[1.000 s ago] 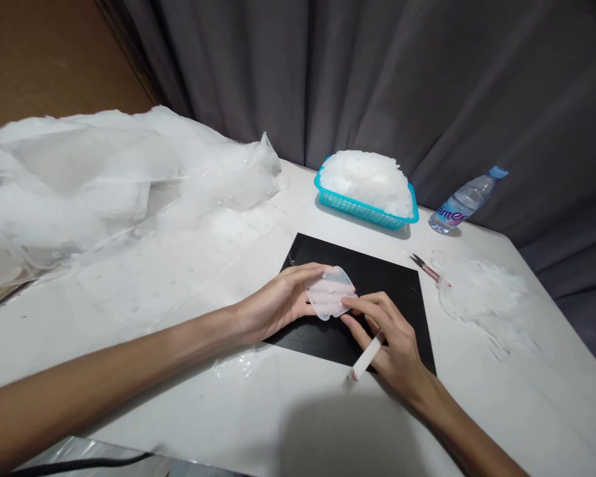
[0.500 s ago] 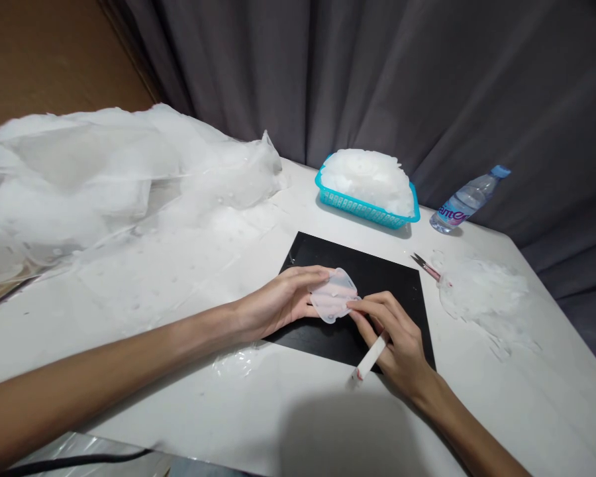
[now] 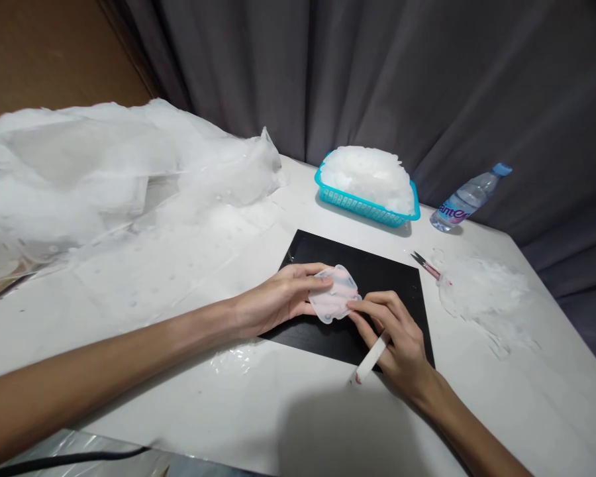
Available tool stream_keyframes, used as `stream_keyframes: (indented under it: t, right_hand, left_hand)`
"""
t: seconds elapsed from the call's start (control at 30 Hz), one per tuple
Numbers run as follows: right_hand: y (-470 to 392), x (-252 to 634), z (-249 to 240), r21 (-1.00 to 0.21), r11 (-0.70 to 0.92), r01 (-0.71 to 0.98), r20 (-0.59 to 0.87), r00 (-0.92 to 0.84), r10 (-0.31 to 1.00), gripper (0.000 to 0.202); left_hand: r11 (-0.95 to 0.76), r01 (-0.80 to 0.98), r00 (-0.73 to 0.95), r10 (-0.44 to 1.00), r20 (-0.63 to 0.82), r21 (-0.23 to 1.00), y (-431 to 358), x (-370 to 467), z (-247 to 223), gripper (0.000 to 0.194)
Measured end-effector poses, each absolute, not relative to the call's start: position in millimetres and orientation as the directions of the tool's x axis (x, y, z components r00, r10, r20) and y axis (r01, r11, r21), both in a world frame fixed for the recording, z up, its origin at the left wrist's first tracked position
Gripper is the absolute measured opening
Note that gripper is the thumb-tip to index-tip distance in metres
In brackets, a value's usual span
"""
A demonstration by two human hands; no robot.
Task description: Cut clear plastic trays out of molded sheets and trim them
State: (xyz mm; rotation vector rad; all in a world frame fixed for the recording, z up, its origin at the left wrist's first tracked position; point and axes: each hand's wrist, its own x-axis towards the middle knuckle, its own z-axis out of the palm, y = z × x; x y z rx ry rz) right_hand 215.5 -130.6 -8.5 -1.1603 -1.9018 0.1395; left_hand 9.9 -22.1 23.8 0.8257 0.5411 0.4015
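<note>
A thin, translucent, whitish sheet piece with a wavy outline (image 3: 334, 301) is held up over the black mat. My left hand (image 3: 298, 291) pinches its left side, thumb on the face and the fingers behind showing through. At the piece's right edge, the thumb and forefinger of my right hand (image 3: 390, 324) touch it. A slim white handle with a reddish mark near its end (image 3: 369, 360) is tucked in that same hand and slants toward me; its working end is hidden by the fingers.
On the white table (image 3: 218, 411) lies the black mat (image 3: 322, 341). Behind it stands a turquoise basket (image 3: 362, 207) heaped with white pieces, beside a water bottle (image 3: 464, 202). Small scissors (image 3: 426, 265) lie by translucent scraps (image 3: 491, 298). Clear bags of white material (image 3: 104, 165) spread left.
My left thumb has slid further onto the face of the translucent piece, which has tilted slightly. My right hand keeps almost the same place.
</note>
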Motion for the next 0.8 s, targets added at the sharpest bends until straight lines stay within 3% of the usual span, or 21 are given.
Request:
stream_keyframes:
  t: [0.33, 0.6, 0.8]
  right_hand:
    - [-131.0, 219.4, -10.2, -0.466, 0.559, 0.686, 0.605, -0.213, 0.767, 0.035]
    - [-131.0, 223.5, -10.1, -0.361, 0.569, 0.739, 0.595, -0.288, 0.751, 0.035]
    - [-130.4, 222.5, -10.9, -0.346, 0.550, 0.760, 0.601, -0.271, 0.752, 0.038]
  left_hand:
    - [0.617, -0.144, 0.800, 0.533, -0.276, 0.774, -21.3, 9.5, 22.3, 0.023]
    - [0.693, -0.170, 0.840, 0.474, -0.264, 0.700, -19.1, 10.4, 24.9, 0.055]
    - [0.709, -0.187, 0.836, 0.478, -0.269, 0.680, -19.7, 9.9, 26.6, 0.065]
